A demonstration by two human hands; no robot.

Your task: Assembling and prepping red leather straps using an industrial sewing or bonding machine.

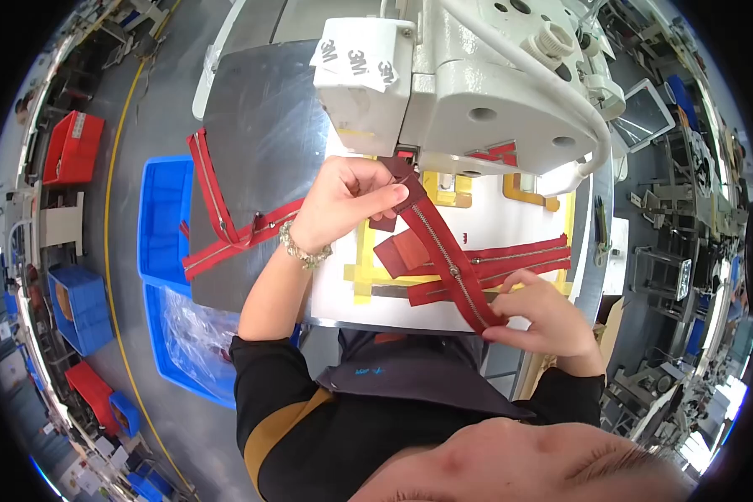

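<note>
We hold a red fabric zipper slantwise over the white work surface, in front of the glossy, off-white machine. Its silvery metal teeth run straight, 1 slider partway along. Our left hand pinches the squarish, leather-like maroon patch at its upper end; our right hand closes thumb and finger on the lower end. Dark lettering repeats across the machine's white wrapping.

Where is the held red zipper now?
In the head view, right of centre, the zipper slants from the brown patch in the left hand to the right hand.
</note>
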